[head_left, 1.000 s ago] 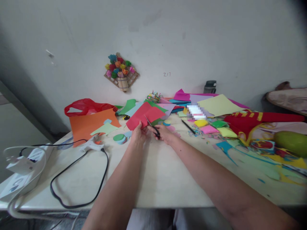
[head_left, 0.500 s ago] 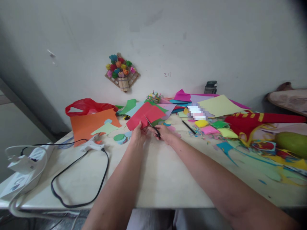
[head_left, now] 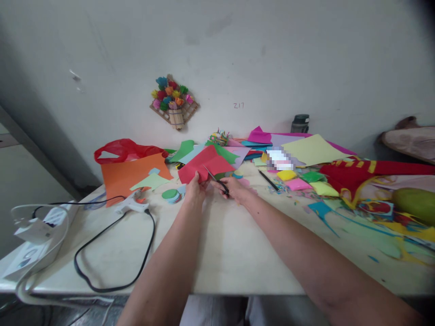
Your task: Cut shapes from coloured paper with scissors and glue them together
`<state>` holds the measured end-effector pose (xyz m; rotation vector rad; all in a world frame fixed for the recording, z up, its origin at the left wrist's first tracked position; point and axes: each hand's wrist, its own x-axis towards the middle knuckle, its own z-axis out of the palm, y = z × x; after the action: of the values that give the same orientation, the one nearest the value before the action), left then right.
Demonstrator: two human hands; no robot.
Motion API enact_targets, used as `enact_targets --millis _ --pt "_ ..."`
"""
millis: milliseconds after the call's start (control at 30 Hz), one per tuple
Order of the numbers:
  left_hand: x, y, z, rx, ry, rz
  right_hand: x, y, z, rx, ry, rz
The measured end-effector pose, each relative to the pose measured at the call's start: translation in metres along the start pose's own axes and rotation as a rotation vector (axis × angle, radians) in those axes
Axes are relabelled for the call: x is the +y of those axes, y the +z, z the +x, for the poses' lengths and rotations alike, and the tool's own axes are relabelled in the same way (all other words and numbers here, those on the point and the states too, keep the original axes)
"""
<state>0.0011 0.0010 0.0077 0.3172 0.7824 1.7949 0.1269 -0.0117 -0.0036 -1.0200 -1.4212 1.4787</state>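
A sheet of red paper (head_left: 207, 163) is raised over the table, its lower edge pinched by my left hand (head_left: 196, 185). My right hand (head_left: 233, 189) grips a pair of scissors (head_left: 222, 186) by the dark handles. The blades point up and to the left and lie against the red paper near my left fingers. How far the paper is cut through I cannot make out. Green paper (head_left: 226, 156) shows behind the red sheet. Round paper discs (head_left: 171, 195), green on top, lie left of my left hand.
At left are a glue gun (head_left: 132, 206) with its looping black cord, a power strip (head_left: 37, 244), orange paper (head_left: 132, 174) and a red plastic bag (head_left: 125, 149). To the right lie a black pen (head_left: 268, 180), small coloured packets (head_left: 297, 184), paper scraps and a green fruit (head_left: 414, 203).
The red paper's right part has tilted and dipped a little around the scissors. Both hands stay in nearly the same place; the whole view has shifted very slightly.
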Motion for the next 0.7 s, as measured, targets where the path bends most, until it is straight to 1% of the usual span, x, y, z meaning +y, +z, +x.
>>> enact_targets --millis 167,267,400,700 --pt "0.0013 0.0001 -0.001 -0.01 0.002 0.023 0.0015 -0.0014 0.002 -0.011 0.027 0.024" --pt "0.0017 0.0009 -0.0033 0.004 -0.016 0.048 -0.0006 -0.0022 0.0005 -0.007 0.041 0.014" --pt "0.0006 0.0018 -0.0061 -0.013 -0.025 0.061 -0.0031 -0.003 -0.0024 -0.005 0.052 -0.005" --pt "0.0013 0.0026 -0.0062 0.012 -0.039 0.051 -0.0005 -0.0032 0.0002 0.0 0.007 -0.001"
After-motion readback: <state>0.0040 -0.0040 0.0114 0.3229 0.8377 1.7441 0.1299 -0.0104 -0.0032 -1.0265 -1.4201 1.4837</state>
